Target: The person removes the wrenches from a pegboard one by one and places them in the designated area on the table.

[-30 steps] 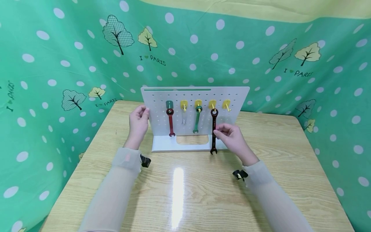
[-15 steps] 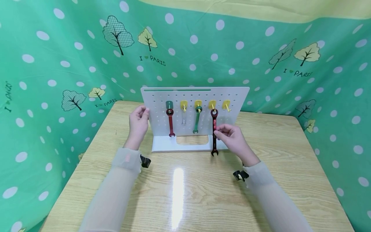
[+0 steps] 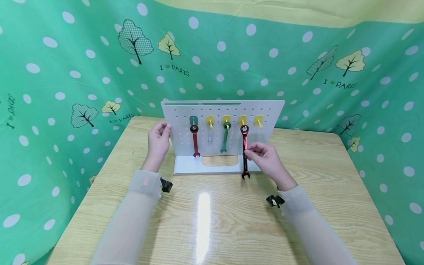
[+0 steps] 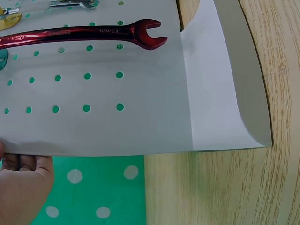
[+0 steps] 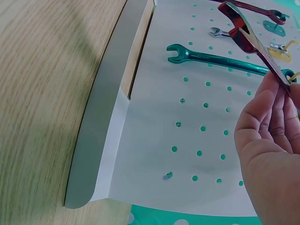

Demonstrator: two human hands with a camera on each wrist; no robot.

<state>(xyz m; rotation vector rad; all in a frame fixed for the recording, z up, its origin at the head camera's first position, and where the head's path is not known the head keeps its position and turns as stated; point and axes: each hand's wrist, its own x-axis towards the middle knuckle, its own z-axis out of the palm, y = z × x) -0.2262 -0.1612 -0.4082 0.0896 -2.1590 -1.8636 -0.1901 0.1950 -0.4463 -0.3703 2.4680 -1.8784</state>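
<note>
My right hand [image 3: 265, 156] pinches a dark red combination wrench [image 3: 245, 141] by its shaft, ring end up and open end down. The ring is at the tip of a yellow hook [image 3: 243, 119]; whether the peg passes through it I cannot tell. In the right wrist view the wrench's open end [image 5: 243, 37] points away from the board. My left hand [image 3: 158, 141] grips the left edge of the white pegboard [image 3: 180, 114], fingers partly hidden behind it. Another red wrench [image 3: 195, 141], a small silver wrench [image 3: 210, 138] and a green wrench [image 3: 225, 138] hang on hooks.
A further yellow hook [image 3: 258, 119] at the right of the board holds nothing. The board's base stands on a wooden table [image 3: 238, 221]. A green dotted curtain [image 3: 218, 44] hangs close behind and at both sides.
The lower end of the wrench in my right hand has shifted slightly down and right, and its shaft now shines red. The left hand keeps its place on the board's edge.
</note>
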